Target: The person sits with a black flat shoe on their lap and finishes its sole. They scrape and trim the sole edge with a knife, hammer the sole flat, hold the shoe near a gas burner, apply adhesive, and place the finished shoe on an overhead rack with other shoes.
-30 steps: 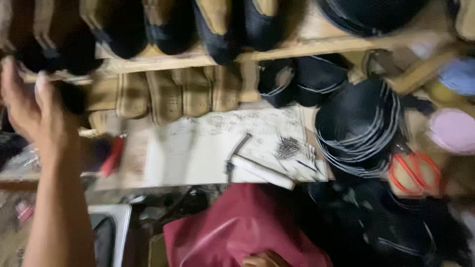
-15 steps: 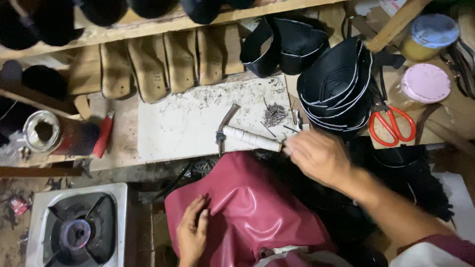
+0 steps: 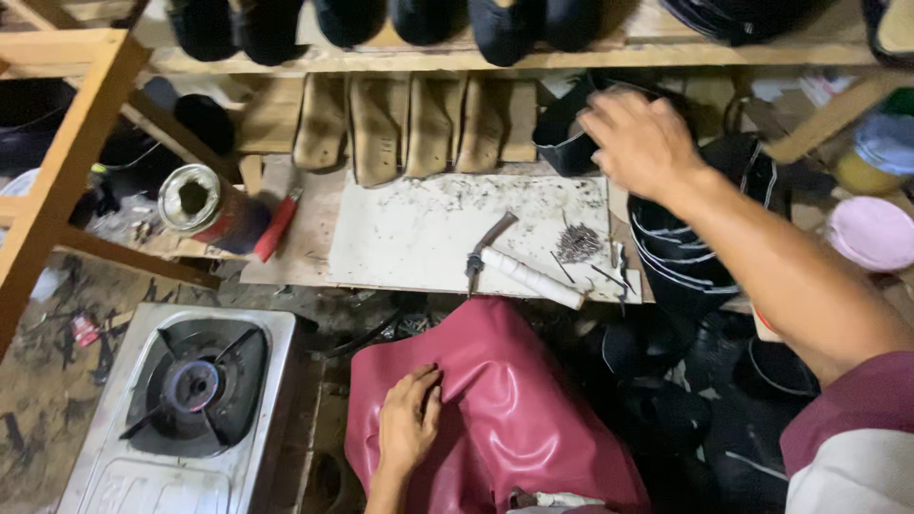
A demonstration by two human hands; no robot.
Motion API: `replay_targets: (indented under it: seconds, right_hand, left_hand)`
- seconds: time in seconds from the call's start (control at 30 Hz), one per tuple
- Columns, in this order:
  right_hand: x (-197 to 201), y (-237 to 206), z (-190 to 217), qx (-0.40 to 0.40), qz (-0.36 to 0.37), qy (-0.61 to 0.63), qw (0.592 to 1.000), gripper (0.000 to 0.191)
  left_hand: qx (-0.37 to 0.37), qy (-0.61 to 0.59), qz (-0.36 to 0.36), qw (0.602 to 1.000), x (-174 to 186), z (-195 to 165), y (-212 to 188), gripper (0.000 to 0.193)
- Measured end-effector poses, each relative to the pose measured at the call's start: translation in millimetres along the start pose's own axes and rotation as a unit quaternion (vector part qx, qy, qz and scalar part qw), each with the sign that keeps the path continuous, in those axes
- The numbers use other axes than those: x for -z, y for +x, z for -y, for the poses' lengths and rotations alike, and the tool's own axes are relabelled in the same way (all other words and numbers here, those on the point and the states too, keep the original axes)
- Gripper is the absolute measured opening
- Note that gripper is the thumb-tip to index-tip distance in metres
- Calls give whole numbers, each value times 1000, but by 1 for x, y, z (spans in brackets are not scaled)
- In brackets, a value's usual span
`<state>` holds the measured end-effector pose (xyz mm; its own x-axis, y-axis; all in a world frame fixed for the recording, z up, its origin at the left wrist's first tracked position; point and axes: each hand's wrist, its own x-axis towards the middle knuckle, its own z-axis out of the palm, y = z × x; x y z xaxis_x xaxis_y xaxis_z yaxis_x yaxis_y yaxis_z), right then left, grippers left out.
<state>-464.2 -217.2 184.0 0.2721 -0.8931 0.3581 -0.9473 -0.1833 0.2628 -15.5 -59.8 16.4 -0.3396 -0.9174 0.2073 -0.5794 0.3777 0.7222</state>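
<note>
Maroon sheet (image 3: 505, 409), glossy, leather-like, sits lower centre of frame, draped in folds. Left hand (image 3: 409, 424) lies on its left edge, fingers bent, pressing or lightly pinching a fold — can't tell which.

Right hand (image 3: 640, 143) is up at upper right, fingers spread and loose, holding nothing, blurred. It hovers over the dark shoe uppers with white edging (image 3: 685, 247) stacked at the right, near a black upper (image 3: 564, 133) just left of it; contact not clear. Sleeve at lower right is maroon and white.

Between the hands: pale work board (image 3: 419, 238), scuffed and speckled. On it a hammer with white-wrapped handle (image 3: 519, 271) lies diagonally, a small pile of nails (image 3: 578, 243) just right of its head.

Above the board: row of tan insoles (image 3: 409, 124) leaning under a wooden shelf (image 3: 476, 59) carrying dark shoes.

Left of the board: open tin can (image 3: 205, 205) on its side, red-handled tool (image 3: 278, 224) beside it. Lower left: single-burner gas stove (image 3: 190, 400). Pink lid (image 3: 871, 233) at right edge.
</note>
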Motion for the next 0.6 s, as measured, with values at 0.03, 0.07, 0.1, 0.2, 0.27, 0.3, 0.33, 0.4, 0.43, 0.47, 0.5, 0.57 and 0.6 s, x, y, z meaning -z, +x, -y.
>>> replay_targets:
  seconds: [0.03, 0.07, 0.1, 0.2, 0.27, 0.3, 0.33, 0.4, 0.43, 0.47, 0.5, 0.57, 0.6]
  right_hand:
    - [-8, 9, 9, 42, -5, 15, 999, 63]
    - [-12, 17, 17, 83, -7, 32, 996, 68]
    - [-16, 25, 24, 78, 3, 28, 997, 68]
    - [-19, 41, 35, 36, 30, 50, 998, 50]
    - [-10, 40, 40, -34, 57, 109, 992, 15]
    - [-4, 38, 45, -38, -14, 169, 985, 12]
    - [2, 32, 53, -43, -81, 229, 969, 11]
    - [18, 13, 75, -65, -136, 342, 928, 11]
    - [25, 2, 91, -82, -144, 384, 908, 12]
    - [31, -9, 110, -100, -149, 426, 887, 14]
    - [35, -21, 132, -109, -144, 506, 843, 13]
    - [41, -42, 175, -94, -148, 611, 772, 13]
    - [41, -48, 196, -71, -158, 637, 751, 15]
  left_hand:
    - [-1, 8, 0, 1000, 0, 2, 1, 25]
    - [-1, 16, 3, 1000, 0, 3, 1, 25]
    - [0, 16, 6, 1000, 1, 4, 1, 25]
    - [-3, 0, 1, 1000, 6, 2, 3, 25]
    - [-9, -36, -12, 999, 15, -4, 5, 25]
    - [9, -59, -29, 998, 19, -10, 7, 25]
    - [28, -82, -45, 995, 24, -17, 7, 26]
    - [67, -162, -49, 983, 31, -36, 11, 30]
    - [90, -215, -37, 972, 34, -46, 15, 35]
    - [113, -267, -26, 957, 36, -56, 20, 39]
    - [56, -274, -42, 959, 36, -66, 26, 43]
    - [50, -381, -32, 923, 37, -85, 37, 52]
    - [95, -482, -6, 871, 39, -93, 41, 58]
